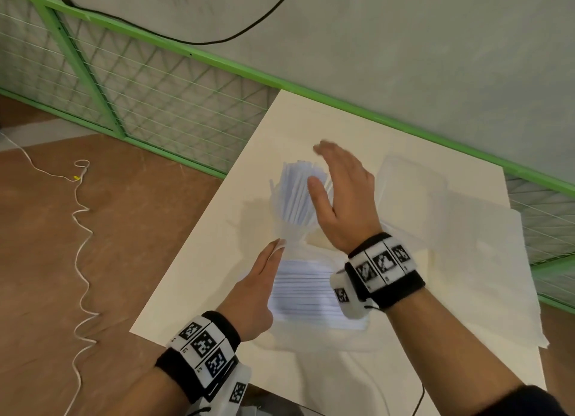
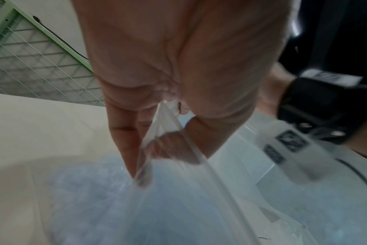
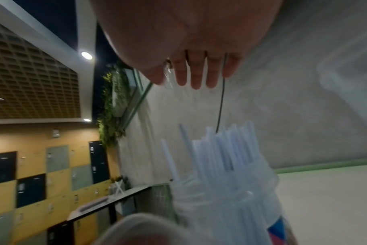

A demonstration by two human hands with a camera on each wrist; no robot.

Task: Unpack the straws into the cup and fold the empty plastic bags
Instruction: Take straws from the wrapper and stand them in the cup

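The left hand (image 1: pixel 253 294) pinches the edge of a clear plastic bag (image 2: pixel 178 190) between thumb and fingers. The right hand (image 1: pixel 342 204) is spread flat, fingers straight, holding nothing, against the tops of the straws (image 1: pixel 300 194) standing in the cup (image 3: pixel 230 207). The cup sits on the desk (image 1: pixel 199 275) just ahead of the left hand. A packet of unopened straws (image 1: pixel 308 294) lies between the wrists. Flat empty bags (image 1: pixel 466 244) lie right of the right hand. A green mesh fence (image 1: pixel 155 104) borders the desk's far side.
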